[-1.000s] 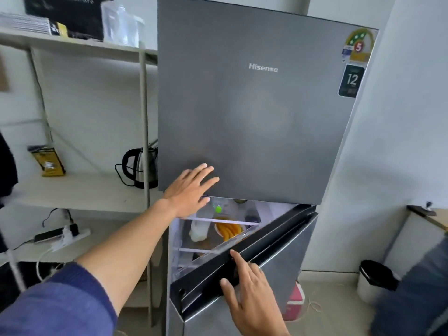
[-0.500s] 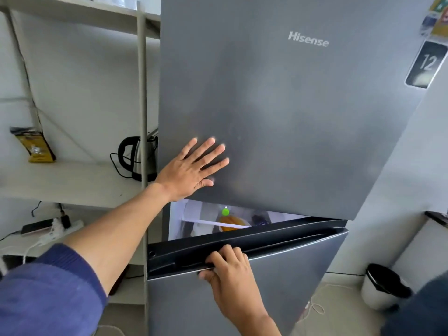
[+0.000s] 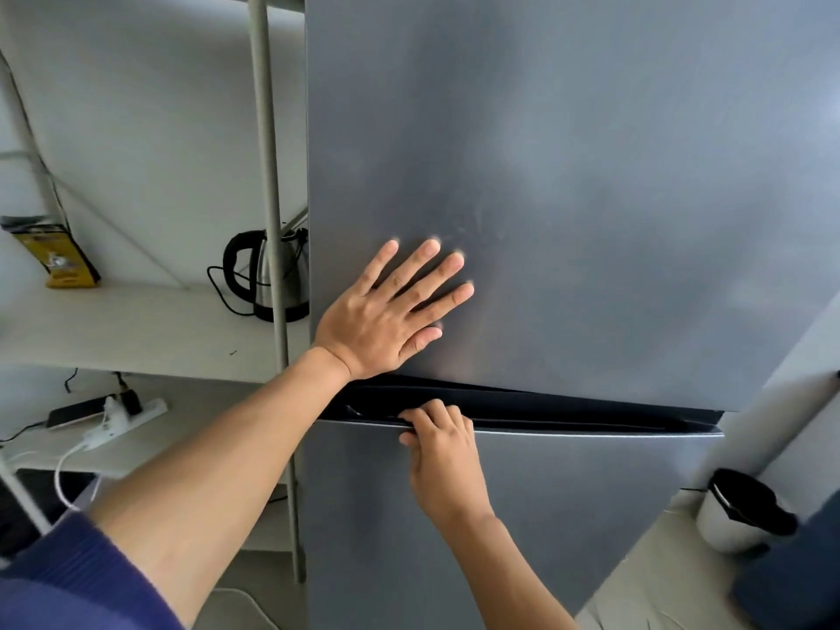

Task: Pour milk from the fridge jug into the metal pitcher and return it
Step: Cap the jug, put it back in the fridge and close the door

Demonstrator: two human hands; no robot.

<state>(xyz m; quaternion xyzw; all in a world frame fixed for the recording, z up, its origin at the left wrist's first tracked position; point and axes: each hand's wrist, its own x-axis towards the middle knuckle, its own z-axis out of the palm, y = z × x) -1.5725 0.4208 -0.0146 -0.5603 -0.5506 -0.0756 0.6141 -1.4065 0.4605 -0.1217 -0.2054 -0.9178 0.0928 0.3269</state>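
Note:
A grey two-door fridge fills the view. My left hand [image 3: 394,311] lies flat, fingers spread, on the lower left of the upper door [image 3: 568,175]. My right hand [image 3: 440,441] has its fingers hooked over the black top edge of the lower door [image 3: 545,516], which stands almost closed against the fridge body. The fridge's inside is hidden, and neither the milk jug nor the metal pitcher is in view.
White shelving stands to the left of the fridge, with a steel kettle [image 3: 272,275] and a yellow packet [image 3: 59,256] on one shelf and a power strip [image 3: 122,418] on the shelf below. A small white bin with a black lid [image 3: 741,511] sits on the floor at right.
The lower fridge door has swung from wide open to nearly closed under my right hand, hiding the shelves inside. My left hand has stayed flat on the upper door.

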